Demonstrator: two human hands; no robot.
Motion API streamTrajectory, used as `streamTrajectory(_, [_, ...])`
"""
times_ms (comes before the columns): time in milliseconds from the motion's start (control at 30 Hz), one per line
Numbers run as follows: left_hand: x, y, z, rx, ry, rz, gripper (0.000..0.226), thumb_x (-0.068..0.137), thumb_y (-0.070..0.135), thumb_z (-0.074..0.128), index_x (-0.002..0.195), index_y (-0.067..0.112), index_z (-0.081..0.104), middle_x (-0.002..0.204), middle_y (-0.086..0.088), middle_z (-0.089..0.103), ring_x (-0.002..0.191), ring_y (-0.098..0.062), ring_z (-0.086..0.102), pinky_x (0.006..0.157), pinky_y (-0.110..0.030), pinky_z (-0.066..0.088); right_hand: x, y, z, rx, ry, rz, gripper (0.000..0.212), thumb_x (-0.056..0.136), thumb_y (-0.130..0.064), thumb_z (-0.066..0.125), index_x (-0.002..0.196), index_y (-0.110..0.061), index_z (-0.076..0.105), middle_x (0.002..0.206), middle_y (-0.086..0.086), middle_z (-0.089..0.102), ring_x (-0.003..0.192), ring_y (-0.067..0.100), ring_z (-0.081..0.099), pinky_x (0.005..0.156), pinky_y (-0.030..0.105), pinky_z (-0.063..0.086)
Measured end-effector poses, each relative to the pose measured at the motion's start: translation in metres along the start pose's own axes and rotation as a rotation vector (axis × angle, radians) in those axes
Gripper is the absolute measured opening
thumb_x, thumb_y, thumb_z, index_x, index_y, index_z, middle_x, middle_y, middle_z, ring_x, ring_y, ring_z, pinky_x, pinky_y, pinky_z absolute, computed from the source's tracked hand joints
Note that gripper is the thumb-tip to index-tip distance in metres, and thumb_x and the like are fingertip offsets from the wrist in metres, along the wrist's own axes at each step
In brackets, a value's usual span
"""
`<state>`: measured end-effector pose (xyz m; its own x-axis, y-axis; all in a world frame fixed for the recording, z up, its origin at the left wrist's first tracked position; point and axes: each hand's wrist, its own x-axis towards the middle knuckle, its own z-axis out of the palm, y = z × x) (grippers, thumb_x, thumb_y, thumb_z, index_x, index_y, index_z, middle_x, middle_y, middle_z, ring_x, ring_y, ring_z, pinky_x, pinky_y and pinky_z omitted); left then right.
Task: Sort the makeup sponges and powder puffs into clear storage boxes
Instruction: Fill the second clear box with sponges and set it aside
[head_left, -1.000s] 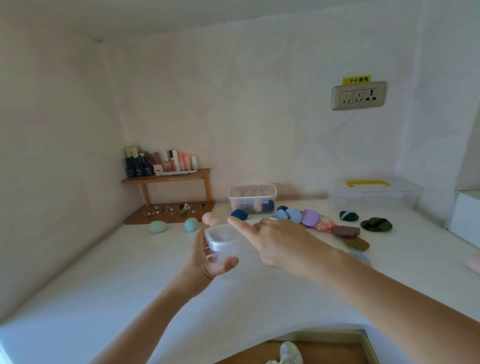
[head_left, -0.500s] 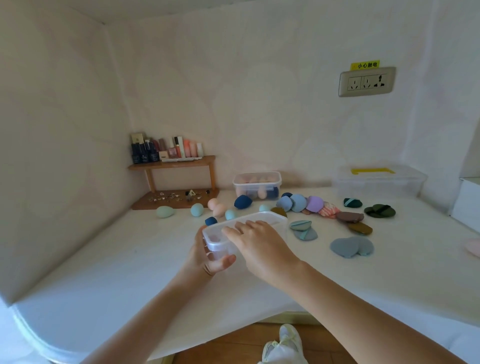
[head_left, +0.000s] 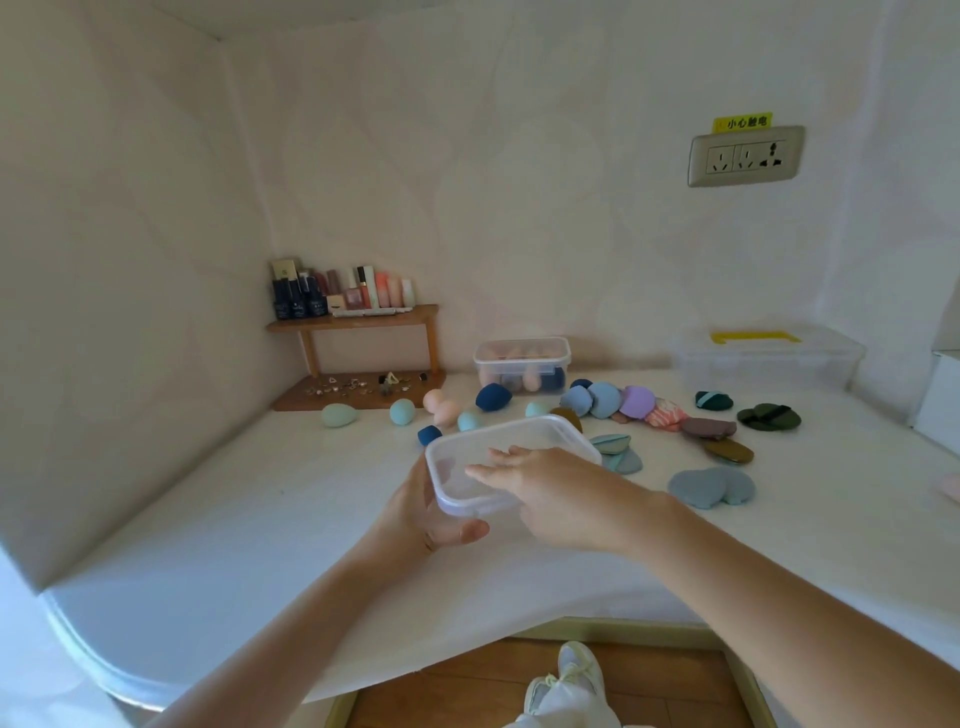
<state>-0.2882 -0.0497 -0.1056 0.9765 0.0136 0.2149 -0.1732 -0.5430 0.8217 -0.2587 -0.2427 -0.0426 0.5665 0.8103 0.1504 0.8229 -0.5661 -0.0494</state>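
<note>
Left hand (head_left: 411, 512) is gripping the clear box (head_left: 519, 423) at its near-left corner, thumb curled round the front wall. Right hand (head_left: 556, 493) is reaching inside the box, fingers (head_left: 488, 471) straight, slightly apart, holding nothing.

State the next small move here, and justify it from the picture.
Probably move the right hand out of the clear box to the small dark blue sponge just behind it: the box looks empty, the left hand grips it, the right holds nothing.

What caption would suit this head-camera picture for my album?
Left hand grips a clear box while the right hand reaches into it, sponges and puffs scattered on the table behind.
</note>
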Motion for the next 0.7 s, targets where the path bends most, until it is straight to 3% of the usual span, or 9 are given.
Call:
streamTrajectory(100, [0.001,0.0,0.0,0.014,-0.055,-0.04,0.095,0.051,0.058,0.075,0.133,0.03,0.036,0.129,0.014,0.051,0.117,-0.001,0.05,0.088,-0.007,0.041,-0.003,0.014,-0.024,0.029,0.072,-0.009,0.035,0.096,-0.016,0.046,0.126,-0.03,0.057,0.117,0.001,0.065,0.105,0.019,0.059,0.091,0.033,0.047])
streamTrajectory(200, [0.006,0.0,0.001,0.059,-0.136,-0.068,0.107,0.052,0.059,0.075,0.142,0.028,0.026,0.139,0.015,0.041,0.127,-0.002,0.04,0.101,-0.015,0.032,0.002,0.033,-0.053,0.031,0.254,0.076,0.021,0.094,-0.032,0.054,0.11,-0.025,0.066,0.099,0.0,0.07,0.092,0.018,0.062,0.082,0.031,0.047])
streamTrajectory(333, [0.02,0.003,0.006,0.126,-0.241,-0.069,0.114,0.055,0.061,0.073,0.147,0.029,0.016,0.143,0.017,0.037,0.128,0.003,0.034,0.1,-0.012,0.025,0.025,0.091,-0.073,0.164,0.549,0.264,0.024,0.085,-0.037,0.067,0.094,-0.015,0.07,0.083,0.001,0.07,0.08,0.023,0.064,0.07,0.03,0.045])
streamTrajectory(567, [0.041,0.002,0.023,0.119,-0.261,-0.012,0.107,0.063,0.051,0.078,0.147,0.034,0.013,0.142,0.026,0.034,0.13,0.01,0.031,0.095,0.001,0.024,0.059,0.18,-0.041,0.507,0.438,0.619,0.019,0.089,-0.027,0.062,0.098,-0.01,0.068,0.08,0.005,0.069,0.078,0.02,0.063,0.067,0.029,0.044])
streamTrajectory(700, [0.055,-0.002,0.027,0.084,-0.305,-0.009,0.105,0.066,0.048,0.08,0.144,0.042,0.011,0.143,0.03,0.032,0.131,0.013,0.027,0.097,0.001,0.023,0.065,0.201,-0.021,0.452,0.262,0.724,0.025,0.087,-0.027,0.065,0.086,-0.003,0.071,0.084,0.013,0.073,0.077,0.025,0.063,0.064,0.028,0.045])
